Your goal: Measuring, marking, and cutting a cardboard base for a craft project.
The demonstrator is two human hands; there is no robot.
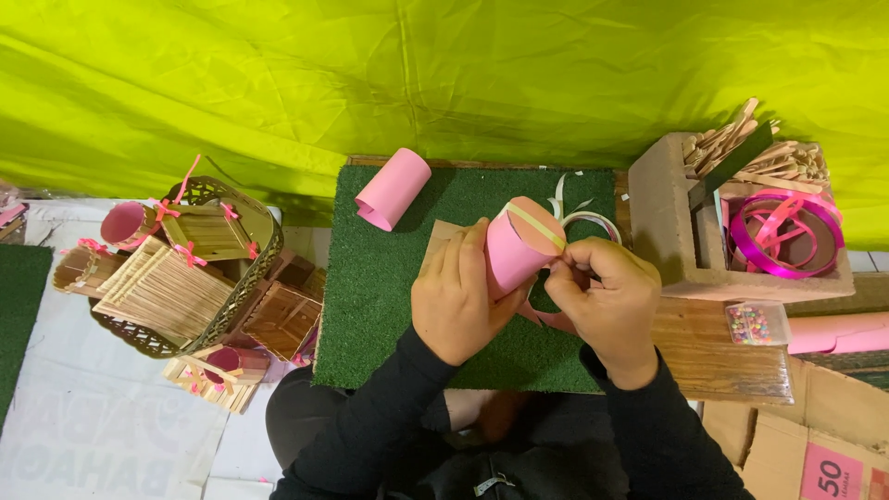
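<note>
My left hand (456, 301) grips pink tube (520, 243) over mat's (389, 278) far edge; right hand (607, 296) pinches ribbon (537, 225) against it. Risk: tight squeeze dents tube, ribbon slips.

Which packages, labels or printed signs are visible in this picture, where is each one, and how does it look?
Small clear plastic packet of coloured beads: on the wooden board, right of the right hand.
Pink printed label: on brown cardboard, bottom right corner; rectangular, dark print.
White printed sheet: on the floor, bottom left; large faint grey lettering.
Open brown cardboard box: right of the green mat; holds wooden sticks and pink ribbon.
</note>
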